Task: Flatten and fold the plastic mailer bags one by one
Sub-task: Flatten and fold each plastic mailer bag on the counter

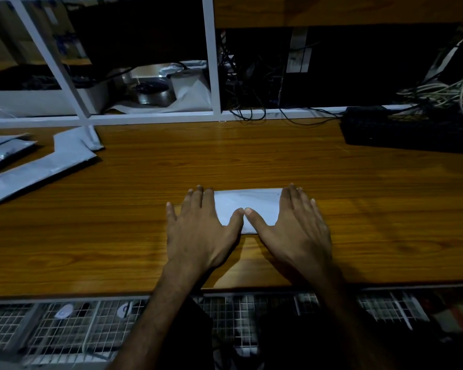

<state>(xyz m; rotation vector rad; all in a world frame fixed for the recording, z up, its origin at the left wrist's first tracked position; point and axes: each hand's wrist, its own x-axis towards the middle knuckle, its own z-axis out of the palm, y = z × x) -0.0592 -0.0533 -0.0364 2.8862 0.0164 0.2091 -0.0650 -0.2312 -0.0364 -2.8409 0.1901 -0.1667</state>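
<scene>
A small folded grey-white mailer bag [247, 201] lies flat on the wooden table [251, 156] near its front edge. My left hand [201, 231] presses on the bag's left end with straight, spread fingers. My right hand [297, 225] lies flat over its right end in the same way. The two thumb tips meet on the middle of the bag. Both ends of the bag are hidden under my hands.
Several grey mailer bags [43, 164] lie at the table's left. A black keyboard [409, 132] sits at the back right, with cables [444, 92] behind it. A white frame [211, 62] runs along the back edge. Wire mesh [91, 321] shows below the front edge.
</scene>
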